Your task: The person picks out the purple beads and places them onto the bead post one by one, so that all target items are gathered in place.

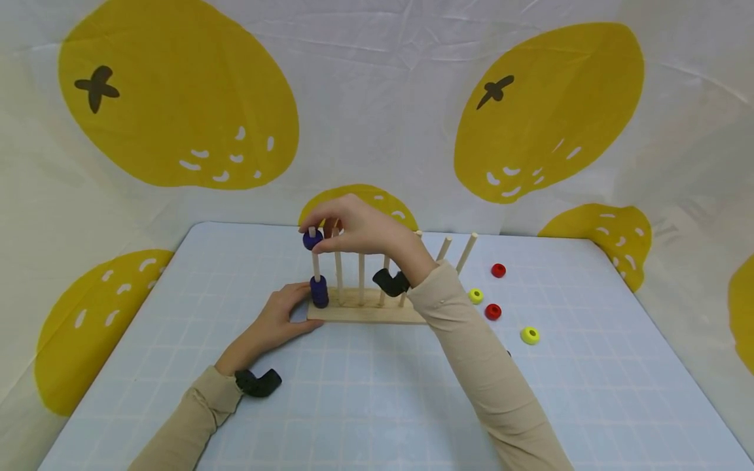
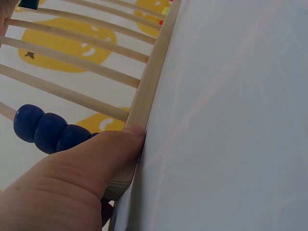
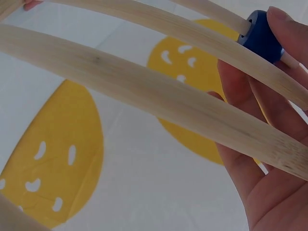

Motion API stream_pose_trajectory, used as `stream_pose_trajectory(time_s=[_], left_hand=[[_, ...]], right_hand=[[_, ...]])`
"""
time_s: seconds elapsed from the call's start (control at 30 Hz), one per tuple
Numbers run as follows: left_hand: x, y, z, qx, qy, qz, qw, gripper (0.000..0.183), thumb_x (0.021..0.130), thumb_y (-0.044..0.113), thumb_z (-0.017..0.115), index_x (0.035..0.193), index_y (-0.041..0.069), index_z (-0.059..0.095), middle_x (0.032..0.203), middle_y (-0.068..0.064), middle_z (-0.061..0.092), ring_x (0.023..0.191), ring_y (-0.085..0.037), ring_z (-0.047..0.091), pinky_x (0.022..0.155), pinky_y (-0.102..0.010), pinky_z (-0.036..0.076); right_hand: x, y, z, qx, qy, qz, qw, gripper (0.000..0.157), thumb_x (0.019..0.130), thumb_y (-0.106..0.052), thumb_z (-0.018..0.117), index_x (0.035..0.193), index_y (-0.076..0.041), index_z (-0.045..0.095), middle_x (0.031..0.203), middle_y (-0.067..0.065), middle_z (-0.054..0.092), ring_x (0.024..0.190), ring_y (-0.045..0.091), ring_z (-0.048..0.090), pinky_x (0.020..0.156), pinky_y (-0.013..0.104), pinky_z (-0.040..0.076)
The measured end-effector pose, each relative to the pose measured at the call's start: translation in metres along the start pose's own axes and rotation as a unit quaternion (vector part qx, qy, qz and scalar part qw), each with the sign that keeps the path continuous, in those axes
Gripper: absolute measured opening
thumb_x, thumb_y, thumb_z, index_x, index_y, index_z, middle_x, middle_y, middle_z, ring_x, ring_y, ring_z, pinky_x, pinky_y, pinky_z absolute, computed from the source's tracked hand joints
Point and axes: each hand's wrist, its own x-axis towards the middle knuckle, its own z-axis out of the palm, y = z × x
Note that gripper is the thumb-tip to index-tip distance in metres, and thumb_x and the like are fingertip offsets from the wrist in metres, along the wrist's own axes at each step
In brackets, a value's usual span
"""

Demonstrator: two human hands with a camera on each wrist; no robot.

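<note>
A wooden peg rack (image 1: 377, 315) with a row of upright pegs stands on the table. Its leftmost peg carries several stacked blue beads (image 1: 319, 292) at the bottom. Up at the tip of that same peg, my right hand (image 1: 365, 226) pinches another blue bead (image 3: 265, 37), and the peg's end pokes out through its hole. My left hand (image 1: 275, 320) grips the left end of the rack's base (image 2: 150, 77), thumb along the front edge and fingers behind. In the left wrist view the thumb (image 2: 91, 154) partly covers the lower blue beads (image 2: 50, 131).
Two red beads (image 1: 498, 270) and two yellow beads (image 1: 530, 335) lie loose on the table, right of the rack. The right forearm crosses in front of the rack's right part. A white cloth (image 1: 377, 118) with large yellow fruit prints hangs behind the table.
</note>
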Motion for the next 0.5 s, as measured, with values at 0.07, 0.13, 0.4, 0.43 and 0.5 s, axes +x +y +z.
stream_pose_trajectory(time_s=[0.07,0.13,0.4,0.43,0.5], left_hand=[[0.0005,-0.0006,0.0002,-0.001,0.001,0.005,1.0000,0.064,0.080,0.023,0.083,0.134,0.001,0.058,0.136,-0.017,0.058,0.126,-0.035,0.051,0.101,-0.059,0.039],[0.0009,-0.0014,0.0007,-0.001,0.002,0.008,1.0000,0.064,0.079,0.023,0.083,0.134,0.001,0.058,0.136,-0.017,0.058,0.126,-0.035,0.051,0.101,-0.058,0.040],[0.0015,-0.0026,0.0005,-0.002,0.002,0.005,1.0000,0.065,0.079,0.023,0.083,0.135,0.001,0.058,0.136,-0.017,0.058,0.126,-0.035,0.051,0.102,-0.058,0.040],[0.0014,-0.0025,0.0003,-0.002,0.001,0.003,1.0000,0.065,0.080,0.023,0.083,0.135,0.001,0.058,0.136,-0.017,0.058,0.126,-0.035,0.051,0.102,-0.058,0.040],[0.0010,-0.0023,0.0000,-0.003,0.001,0.002,1.0000,0.065,0.080,0.024,0.083,0.135,0.001,0.058,0.136,-0.017,0.058,0.127,-0.035,0.051,0.102,-0.058,0.040]], right_hand=[[0.0001,0.0004,-0.0003,-0.001,0.002,-0.001,1.000,0.029,0.089,-0.012,0.076,0.116,-0.007,0.071,0.107,0.001,0.071,0.086,0.008,0.063,0.077,0.024,0.050],[0.0004,0.0008,-0.0006,-0.002,0.004,-0.004,1.000,0.027,0.089,-0.012,0.076,0.115,-0.007,0.072,0.106,0.001,0.071,0.086,0.008,0.063,0.077,0.024,0.050],[0.0013,0.0016,-0.0011,0.000,0.007,-0.009,1.000,0.026,0.090,-0.012,0.075,0.115,-0.007,0.072,0.104,0.000,0.071,0.085,0.007,0.064,0.077,0.025,0.051],[0.0012,0.0015,-0.0011,0.002,0.009,-0.009,1.000,0.026,0.090,-0.012,0.075,0.115,-0.007,0.072,0.104,0.000,0.071,0.085,0.007,0.064,0.077,0.027,0.051],[0.0010,0.0016,-0.0007,0.010,0.017,-0.014,1.000,0.025,0.090,-0.012,0.074,0.114,-0.006,0.072,0.104,0.000,0.071,0.086,0.008,0.064,0.078,0.029,0.052]])
